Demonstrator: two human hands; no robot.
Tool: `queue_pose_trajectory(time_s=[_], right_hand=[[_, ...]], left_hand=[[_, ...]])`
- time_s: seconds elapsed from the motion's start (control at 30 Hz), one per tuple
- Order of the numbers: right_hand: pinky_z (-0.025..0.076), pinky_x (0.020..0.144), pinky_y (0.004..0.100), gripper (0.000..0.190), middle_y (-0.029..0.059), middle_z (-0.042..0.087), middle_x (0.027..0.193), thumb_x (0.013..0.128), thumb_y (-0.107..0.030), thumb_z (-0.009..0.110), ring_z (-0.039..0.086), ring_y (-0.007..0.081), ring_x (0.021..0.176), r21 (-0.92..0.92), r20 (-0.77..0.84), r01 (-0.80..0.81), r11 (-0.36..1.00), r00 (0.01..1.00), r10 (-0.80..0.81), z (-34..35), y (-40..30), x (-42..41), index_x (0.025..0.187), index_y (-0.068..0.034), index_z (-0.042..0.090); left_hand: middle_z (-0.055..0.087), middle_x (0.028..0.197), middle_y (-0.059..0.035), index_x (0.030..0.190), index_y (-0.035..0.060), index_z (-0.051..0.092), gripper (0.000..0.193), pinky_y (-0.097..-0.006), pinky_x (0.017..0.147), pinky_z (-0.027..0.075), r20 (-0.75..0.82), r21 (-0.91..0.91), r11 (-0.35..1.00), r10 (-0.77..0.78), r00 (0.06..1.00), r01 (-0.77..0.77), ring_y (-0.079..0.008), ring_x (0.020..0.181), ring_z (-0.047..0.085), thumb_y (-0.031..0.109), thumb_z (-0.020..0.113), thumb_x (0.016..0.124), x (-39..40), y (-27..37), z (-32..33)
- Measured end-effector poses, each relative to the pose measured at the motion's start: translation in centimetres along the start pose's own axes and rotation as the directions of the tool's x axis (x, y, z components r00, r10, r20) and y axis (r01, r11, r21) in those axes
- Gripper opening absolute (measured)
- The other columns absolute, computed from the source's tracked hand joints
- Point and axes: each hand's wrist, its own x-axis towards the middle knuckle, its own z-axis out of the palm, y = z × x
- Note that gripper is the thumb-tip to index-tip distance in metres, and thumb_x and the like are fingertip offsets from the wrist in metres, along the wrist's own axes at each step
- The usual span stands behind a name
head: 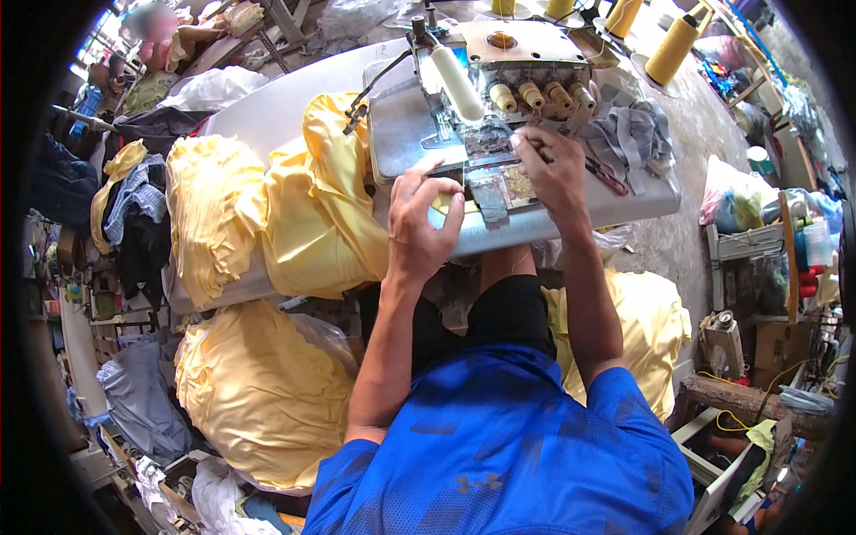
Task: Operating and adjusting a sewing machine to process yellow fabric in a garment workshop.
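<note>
An overlock sewing machine (495, 50) stands before me, its front cover down and the looper area (491, 144) exposed. My left hand (422, 224) is at the front edge of the metal cloth plate (404, 144), thumb and forefinger tips almost together beside a thin hanging thread (464, 175). Whether they grip the thread is unclear. On the other side, my right hand (552, 164) has its fingertips pinched beside the loopers; anything between them is too small to see. Red-handled thread snips (607, 176) lie right of that hand.
Yellow fabric is piled on the table at left (214, 214), heaped below it (267, 394), and beside my right leg (642, 334). Grey cloth scraps (628, 137) lie at the table's right end. Yellow thread cones (672, 50) stand behind. Another person (160, 47) sits far left.
</note>
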Motion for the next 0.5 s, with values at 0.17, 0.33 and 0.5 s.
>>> queue_pose_trajectory(time_s=[0.17,0.33,0.5], right_hand=[[0.044,0.059,0.0217,0.019,0.0041,0.068,0.080,0.090,-0.011,0.068,0.057,0.0076,0.064,0.517,0.120,-0.181,0.837,0.983,0.139,-1.8,-1.5,-1.9,0.102,0.003,0.070],[0.043,0.060,0.0213,0.018,0.0046,0.067,0.083,0.093,-0.011,0.066,0.056,0.0077,0.066,0.674,0.169,-0.180,0.717,0.982,0.088,-3.2,-2.5,-3.2,0.104,0.002,0.069],[0.046,0.063,0.0227,0.018,0.0069,0.066,0.086,0.093,-0.012,0.066,0.058,0.0100,0.071,0.749,0.254,-0.170,0.640,0.966,-0.041,-5.4,-4.3,-5.2,0.100,0.005,0.066]], left_hand=[[0.062,0.111,-0.0154,0.092,0.0063,0.069,0.015,-0.0427,0.098,0.042,0.178,0.109,0.994,-0.046,0.983,0.027,-0.0338,0.111,0.054,0.008,0.073,0.077,0.0,2.3,-1.2],[0.062,0.102,-0.0139,0.106,0.0049,0.067,0.025,-0.0374,0.083,0.050,-0.029,-0.087,0.994,-0.073,0.997,0.070,-0.0256,0.090,0.062,0.005,0.071,0.082,2.2,3.8,-0.9],[0.069,0.088,-0.0087,0.116,0.0066,0.068,0.029,-0.0313,0.075,0.054,0.148,-0.345,0.935,-0.035,0.988,0.085,-0.0171,0.078,0.067,0.005,0.071,0.088,3.4,5.0,0.9]])
